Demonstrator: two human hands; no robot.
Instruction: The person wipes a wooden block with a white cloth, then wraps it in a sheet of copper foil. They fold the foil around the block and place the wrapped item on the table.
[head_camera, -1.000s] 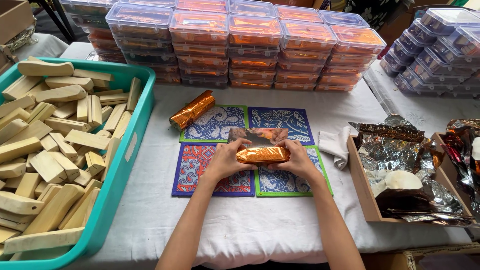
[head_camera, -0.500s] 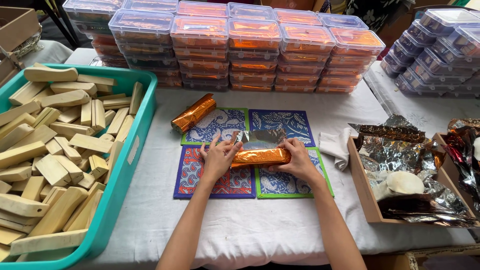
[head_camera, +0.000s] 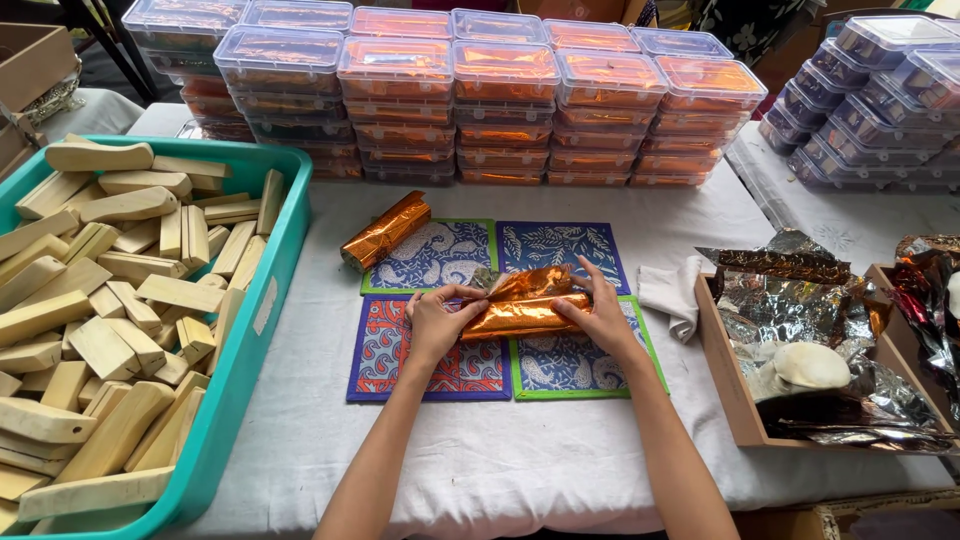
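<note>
Orange foil-wrapped block (head_camera: 523, 312) over patterned mats (head_camera: 430, 350) mid-counter (head_camera: 500, 450), left hand (head_camera: 434, 322) pinching its left end, right hand (head_camera: 600, 318) gripping the right end, second wrapped roll (head_camera: 386, 231) near teal bin (head_camera: 240, 350).

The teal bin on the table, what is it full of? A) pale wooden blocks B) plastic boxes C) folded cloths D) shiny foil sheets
A: the teal bin at the person's left is heaped with pale wooden blocks; the foil sheets lie in a wooden tray at the right, and the lidded plastic boxes are stacked along the back of the table.
</note>
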